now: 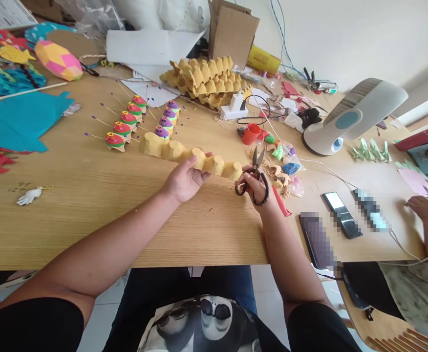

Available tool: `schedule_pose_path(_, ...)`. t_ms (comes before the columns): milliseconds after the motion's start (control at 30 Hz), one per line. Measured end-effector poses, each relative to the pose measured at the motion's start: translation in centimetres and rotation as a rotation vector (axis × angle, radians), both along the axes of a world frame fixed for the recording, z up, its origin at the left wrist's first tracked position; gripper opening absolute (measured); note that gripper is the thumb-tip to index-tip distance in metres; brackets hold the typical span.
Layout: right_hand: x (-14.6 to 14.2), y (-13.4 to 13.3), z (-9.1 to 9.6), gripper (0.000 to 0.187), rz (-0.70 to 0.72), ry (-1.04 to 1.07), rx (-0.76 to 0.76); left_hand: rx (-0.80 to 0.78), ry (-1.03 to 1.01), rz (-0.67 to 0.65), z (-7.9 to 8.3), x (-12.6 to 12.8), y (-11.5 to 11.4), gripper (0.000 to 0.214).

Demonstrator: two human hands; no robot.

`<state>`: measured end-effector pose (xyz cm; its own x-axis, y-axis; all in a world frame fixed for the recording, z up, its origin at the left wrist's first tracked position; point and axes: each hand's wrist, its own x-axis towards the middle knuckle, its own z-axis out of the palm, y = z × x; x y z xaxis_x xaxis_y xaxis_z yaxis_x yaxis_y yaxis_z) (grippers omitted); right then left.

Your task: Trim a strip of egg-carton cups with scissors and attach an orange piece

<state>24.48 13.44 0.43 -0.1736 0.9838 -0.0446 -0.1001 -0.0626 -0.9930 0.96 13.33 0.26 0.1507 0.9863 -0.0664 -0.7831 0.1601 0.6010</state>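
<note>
A strip of yellow egg carton [176,150] with several bumps is held above the table, its cups facing down. My left hand [185,180] grips the strip near its middle, thumb on top and fingers beneath. In my right hand [257,188] is a pair of black scissors [257,168], blades pointing up and parted a little, close to the strip's right end. Whether the right fingers also touch that end I cannot tell. Beyond the strip stand a red painted egg-carton caterpillar [120,128] and a purple painted one [165,123], both with thin stalks sticking out.
Stacked yellow egg cartons [206,80] lie at the back, near a white power adapter [233,110]. A white fan [346,117] stands at right, behind phones [342,215]. Blue paper [19,120] covers the left. Another person's hand [427,208] rests at far right.
</note>
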Motion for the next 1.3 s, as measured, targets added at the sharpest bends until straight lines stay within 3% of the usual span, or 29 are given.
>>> schedule_pose_path(200,-0.7,-0.2,-0.5,0.05,0.012,0.166,-0.046,0.007,0.02,0.006,0.1,-0.3,0.0,0.02)
schedule_pose_path(400,-0.8,-1.1,1.5,0.049,0.054,0.233,-0.061,-0.01,0.035,-0.061,0.2,-0.9,-0.1,0.034)
schedule_pose_path(667,-1.4,-1.9,1.7,0.05,0.303,0.219,-0.052,-0.002,0.109,-0.244,0.4,-0.8,-0.7,0.056)
schedule_pose_path(800,-1.6,-2.1,1.7,0.048,0.362,0.231,-0.046,0.019,0.131,-0.298,0.2,-0.7,-0.7,0.06)
schedule_pose_path(1167,-1.3,-2.1,1.6,0.047,0.369,0.217,-0.025,-0.054,0.102,-0.261,0.2,-0.8,-0.5,0.074)
schedule_pose_path(1300,-1.4,-2.1,1.0,0.048,0.368,0.209,-0.027,-0.061,0.094,-0.21,0.1,-0.8,-0.3,0.067)
